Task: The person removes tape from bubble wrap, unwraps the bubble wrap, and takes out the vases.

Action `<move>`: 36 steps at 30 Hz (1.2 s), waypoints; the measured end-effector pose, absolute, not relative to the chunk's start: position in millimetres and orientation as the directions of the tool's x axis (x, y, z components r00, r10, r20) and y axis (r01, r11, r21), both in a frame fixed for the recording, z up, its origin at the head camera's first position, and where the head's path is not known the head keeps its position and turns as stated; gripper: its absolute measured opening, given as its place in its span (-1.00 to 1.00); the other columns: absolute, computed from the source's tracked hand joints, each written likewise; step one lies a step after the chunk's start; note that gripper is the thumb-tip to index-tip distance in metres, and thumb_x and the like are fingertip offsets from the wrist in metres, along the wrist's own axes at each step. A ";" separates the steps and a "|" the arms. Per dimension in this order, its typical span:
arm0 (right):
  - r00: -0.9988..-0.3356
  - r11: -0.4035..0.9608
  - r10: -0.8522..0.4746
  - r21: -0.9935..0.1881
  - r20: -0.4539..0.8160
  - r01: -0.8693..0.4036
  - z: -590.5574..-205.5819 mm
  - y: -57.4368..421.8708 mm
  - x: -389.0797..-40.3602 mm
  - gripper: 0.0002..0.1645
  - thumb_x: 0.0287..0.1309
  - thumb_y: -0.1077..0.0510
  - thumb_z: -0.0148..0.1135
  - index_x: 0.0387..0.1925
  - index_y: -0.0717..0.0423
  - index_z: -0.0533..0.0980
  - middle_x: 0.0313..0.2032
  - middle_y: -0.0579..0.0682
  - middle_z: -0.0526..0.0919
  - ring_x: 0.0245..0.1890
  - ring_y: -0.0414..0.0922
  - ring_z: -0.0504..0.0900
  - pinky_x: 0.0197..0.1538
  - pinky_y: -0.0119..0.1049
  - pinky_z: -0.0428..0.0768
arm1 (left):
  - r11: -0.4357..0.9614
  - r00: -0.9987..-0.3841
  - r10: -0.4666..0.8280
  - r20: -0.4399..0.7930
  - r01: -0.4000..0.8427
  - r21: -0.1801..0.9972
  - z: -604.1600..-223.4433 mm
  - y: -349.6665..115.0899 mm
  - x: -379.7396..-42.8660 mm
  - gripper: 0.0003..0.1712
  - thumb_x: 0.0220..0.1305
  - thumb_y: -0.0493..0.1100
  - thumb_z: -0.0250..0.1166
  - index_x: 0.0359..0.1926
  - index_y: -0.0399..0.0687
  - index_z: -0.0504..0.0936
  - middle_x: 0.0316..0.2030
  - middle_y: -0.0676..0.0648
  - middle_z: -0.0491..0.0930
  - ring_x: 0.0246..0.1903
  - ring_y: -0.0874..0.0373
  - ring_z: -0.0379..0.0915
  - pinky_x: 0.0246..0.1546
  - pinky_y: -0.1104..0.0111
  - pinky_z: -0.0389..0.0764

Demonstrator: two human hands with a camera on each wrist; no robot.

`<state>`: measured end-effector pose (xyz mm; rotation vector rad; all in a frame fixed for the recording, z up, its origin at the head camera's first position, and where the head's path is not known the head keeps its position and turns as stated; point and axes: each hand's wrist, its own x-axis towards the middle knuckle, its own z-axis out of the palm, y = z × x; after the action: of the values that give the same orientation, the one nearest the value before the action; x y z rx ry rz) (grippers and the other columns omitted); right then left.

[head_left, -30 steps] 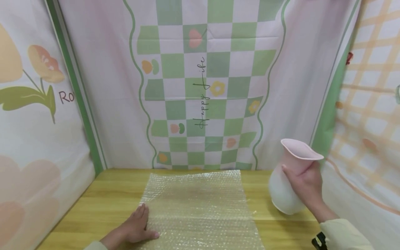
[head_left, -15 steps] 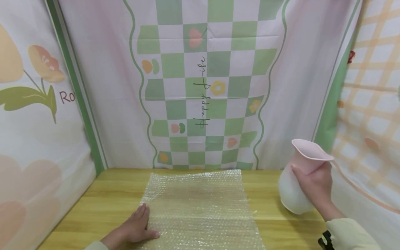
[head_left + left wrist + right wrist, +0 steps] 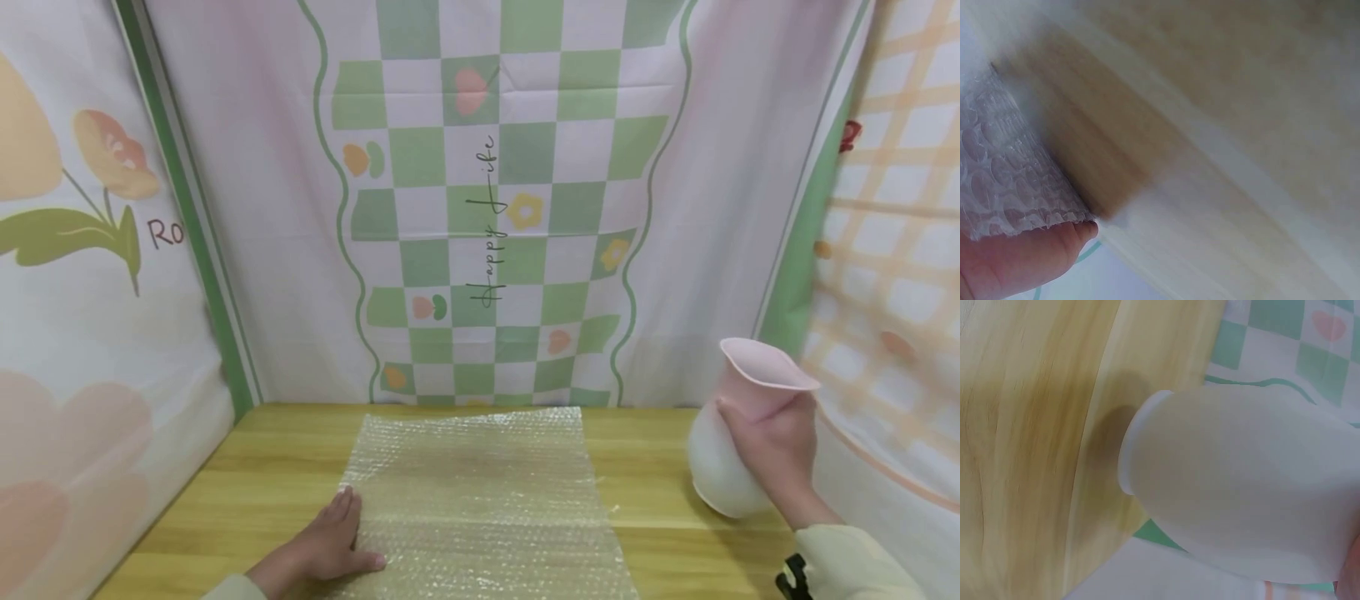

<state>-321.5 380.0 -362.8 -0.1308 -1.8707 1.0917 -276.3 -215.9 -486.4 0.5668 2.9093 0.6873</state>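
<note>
A vase (image 3: 723, 467) with a pink flared mouth and a white rounded body is at the right, tilted slightly. My right hand (image 3: 780, 442) grips it around the neck, thumb on the near side. In the right wrist view, the base of the white vase (image 3: 1235, 481) hangs close over the wood, casting a shadow. A sheet of clear bubble wrap (image 3: 480, 500) lies flat in the middle. My left hand (image 3: 330, 537) rests on its left edge with fingers straight and thumb spread. The left wrist view shows a digit (image 3: 1029, 256) against the edge of the bubble wrap (image 3: 997, 169).
The wooden tabletop (image 3: 247, 475) carries the sheet and meets a checkered cloth backdrop (image 3: 495, 242) at the rear. Printed cloth walls (image 3: 97, 333) close in the left and right sides, the right one near the vase.
My right hand has carried the vase to the right, farther from the bubble wrap. The left hand and the sheet have stayed in place.
</note>
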 end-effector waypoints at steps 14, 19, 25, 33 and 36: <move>-0.553 0.616 0.493 -0.718 0.672 -0.323 -368.6 391.7 -322.2 -0.16 -0.26 0.28 0.55 0.17 -0.11 0.48 -0.31 -0.13 0.57 -0.34 -0.30 0.48 -0.22 -0.62 0.36 | 0.828 -0.928 0.374 0.006 0.336 0.448 -485.4 -215.7 -275.4 0.38 0.03 0.49 0.24 0.33 -0.69 0.03 0.33 -0.66 -0.13 0.36 -0.48 -0.24 0.31 -0.22 -0.08; -0.573 0.620 0.506 -0.733 0.645 -0.278 -371.1 395.2 -321.9 -0.16 -0.25 0.25 0.56 0.17 -0.08 0.44 -0.31 -0.17 0.53 -0.33 -0.33 0.46 -0.22 -0.61 0.35 | 0.826 -0.927 0.375 0.024 0.346 0.445 -488.5 -216.0 -276.3 0.37 0.03 0.48 0.25 0.32 -0.71 0.04 0.33 -0.67 -0.12 0.36 -0.49 -0.22 0.31 -0.23 -0.07; -0.568 0.632 0.500 -0.724 0.654 -0.277 -372.6 397.8 -323.3 -0.19 -0.26 0.25 0.57 0.14 -0.06 0.46 -0.32 -0.16 0.53 -0.33 -0.33 0.45 -0.21 -0.61 0.34 | 0.828 -0.928 0.373 0.021 0.343 0.444 -488.0 -215.9 -276.4 0.37 0.05 0.49 0.22 0.34 -0.68 0.02 0.34 -0.65 -0.13 0.36 -0.47 -0.23 0.32 -0.21 -0.09; -0.575 0.629 0.506 -0.731 0.642 -0.263 -375.0 399.3 -323.2 -0.19 -0.26 0.24 0.57 0.13 -0.05 0.45 -0.33 -0.18 0.51 -0.35 -0.34 0.44 -0.23 -0.59 0.32 | 0.828 -0.926 0.377 0.008 0.341 0.444 -485.5 -216.2 -275.2 0.38 0.05 0.50 0.22 0.34 -0.68 0.00 0.34 -0.65 -0.14 0.37 -0.47 -0.24 0.32 -0.21 -0.10; -0.575 0.633 0.506 -0.730 0.643 -0.259 -376.6 400.9 -323.5 -0.21 -0.26 0.24 0.57 0.11 -0.06 0.45 -0.34 -0.16 0.51 -0.36 -0.33 0.43 -0.24 -0.58 0.31 | 0.828 -0.928 0.372 0.004 0.334 0.450 -486.3 -216.0 -275.7 0.37 0.05 0.49 0.23 0.34 -0.67 0.01 0.35 -0.64 -0.14 0.37 -0.46 -0.24 0.33 -0.20 -0.09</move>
<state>-323.5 400.9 -376.6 -0.1951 -1.9284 1.0393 -275.7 -216.0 -486.3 0.5660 2.9237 0.6959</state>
